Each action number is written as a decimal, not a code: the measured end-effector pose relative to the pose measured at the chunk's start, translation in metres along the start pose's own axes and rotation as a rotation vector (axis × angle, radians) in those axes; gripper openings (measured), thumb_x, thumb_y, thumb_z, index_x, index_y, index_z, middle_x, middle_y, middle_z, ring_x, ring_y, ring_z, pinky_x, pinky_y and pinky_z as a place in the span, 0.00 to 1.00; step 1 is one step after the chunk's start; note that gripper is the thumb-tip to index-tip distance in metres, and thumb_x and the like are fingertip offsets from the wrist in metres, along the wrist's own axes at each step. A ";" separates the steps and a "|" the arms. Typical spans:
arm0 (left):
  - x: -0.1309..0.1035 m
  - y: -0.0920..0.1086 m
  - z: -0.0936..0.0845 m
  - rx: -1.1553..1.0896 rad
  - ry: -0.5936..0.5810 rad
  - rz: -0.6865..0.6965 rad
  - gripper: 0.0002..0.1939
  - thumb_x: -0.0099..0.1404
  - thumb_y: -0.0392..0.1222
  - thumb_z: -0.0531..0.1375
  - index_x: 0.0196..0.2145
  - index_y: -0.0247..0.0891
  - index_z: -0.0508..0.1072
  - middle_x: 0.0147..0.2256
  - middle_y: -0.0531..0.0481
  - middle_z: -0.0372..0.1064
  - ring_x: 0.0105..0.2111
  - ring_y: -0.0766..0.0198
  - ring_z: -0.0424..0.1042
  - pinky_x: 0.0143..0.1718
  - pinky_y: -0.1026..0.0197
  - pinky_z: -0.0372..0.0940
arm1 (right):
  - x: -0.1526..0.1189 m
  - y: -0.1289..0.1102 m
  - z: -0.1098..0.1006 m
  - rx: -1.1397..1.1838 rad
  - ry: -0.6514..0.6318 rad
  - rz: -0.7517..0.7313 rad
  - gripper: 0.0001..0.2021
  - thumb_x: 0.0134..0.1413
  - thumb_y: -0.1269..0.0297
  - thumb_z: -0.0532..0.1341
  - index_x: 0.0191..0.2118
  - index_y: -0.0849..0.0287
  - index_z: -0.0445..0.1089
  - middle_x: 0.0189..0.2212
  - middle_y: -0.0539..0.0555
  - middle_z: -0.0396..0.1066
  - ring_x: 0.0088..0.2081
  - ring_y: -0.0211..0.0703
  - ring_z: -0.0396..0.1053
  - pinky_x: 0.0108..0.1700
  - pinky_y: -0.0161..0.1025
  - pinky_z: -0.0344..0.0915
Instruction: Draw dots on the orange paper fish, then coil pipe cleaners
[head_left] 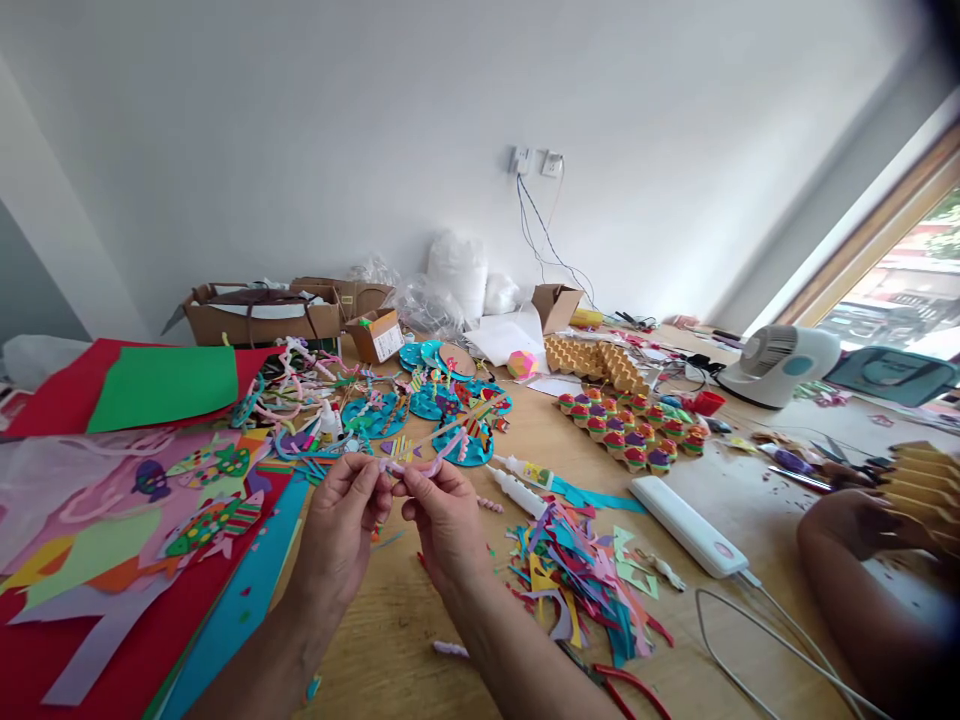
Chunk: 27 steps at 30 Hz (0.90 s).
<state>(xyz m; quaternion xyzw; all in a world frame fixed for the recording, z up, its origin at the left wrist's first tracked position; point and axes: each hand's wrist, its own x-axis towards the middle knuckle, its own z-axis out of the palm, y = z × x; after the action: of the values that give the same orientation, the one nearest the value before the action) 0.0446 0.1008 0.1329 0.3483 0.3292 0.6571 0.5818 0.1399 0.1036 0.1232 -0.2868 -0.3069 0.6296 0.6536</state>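
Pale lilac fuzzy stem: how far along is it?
Looks done: the short lilac fuzzy twist on the wooden table. In hand: the left hand and right hand pinch the pale lilac fuzzy stem by a thin wooden stick. Probably left: the stem's loose far end.

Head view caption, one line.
Left hand and right hand pinch a fuzzy lilac stem over a cluttered craft table.

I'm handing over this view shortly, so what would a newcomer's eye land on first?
Probably the large green sheet over a red one at far left. Next, the egg tray of red and purple cups, right of centre, and the heap of bright paper strips nearer. In the middle, the left hand and right hand pinch a pale twisted strand.
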 end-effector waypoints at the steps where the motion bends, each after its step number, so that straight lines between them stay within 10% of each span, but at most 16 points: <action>1: 0.001 0.000 0.000 0.006 0.012 0.008 0.10 0.50 0.42 0.67 0.25 0.36 0.69 0.21 0.57 0.66 0.20 0.73 0.62 0.21 0.72 0.59 | 0.000 0.002 -0.001 -0.031 0.004 -0.025 0.06 0.40 0.66 0.67 0.25 0.61 0.70 0.21 0.50 0.70 0.24 0.34 0.66 0.22 0.28 0.57; 13: 0.006 -0.016 -0.005 0.232 -0.051 0.079 0.10 0.53 0.44 0.63 0.23 0.36 0.67 0.18 0.57 0.63 0.18 0.70 0.61 0.19 0.69 0.57 | 0.002 -0.021 -0.016 -1.304 -0.145 -1.012 0.11 0.57 0.73 0.54 0.25 0.55 0.65 0.31 0.54 0.73 0.35 0.43 0.65 0.42 0.43 0.61; 18: 0.005 -0.015 -0.008 0.447 -0.104 0.129 0.09 0.56 0.43 0.60 0.24 0.38 0.68 0.18 0.56 0.63 0.18 0.68 0.62 0.19 0.68 0.58 | 0.007 -0.026 -0.020 -1.517 -0.141 -0.962 0.10 0.59 0.72 0.51 0.28 0.55 0.62 0.28 0.51 0.72 0.35 0.41 0.67 0.54 0.47 0.51; 27: 0.002 -0.010 -0.011 0.702 -0.225 0.271 0.06 0.59 0.42 0.58 0.27 0.40 0.72 0.21 0.53 0.66 0.22 0.64 0.65 0.23 0.66 0.59 | 0.009 -0.040 -0.023 -1.654 -0.136 -0.884 0.12 0.55 0.73 0.52 0.22 0.56 0.56 0.17 0.48 0.62 0.22 0.39 0.60 0.34 0.36 0.55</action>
<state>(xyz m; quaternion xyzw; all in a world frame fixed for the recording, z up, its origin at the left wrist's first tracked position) 0.0406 0.1035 0.1181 0.6361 0.4191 0.5334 0.3677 0.1835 0.1108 0.1396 -0.4802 -0.7753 -0.0783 0.4028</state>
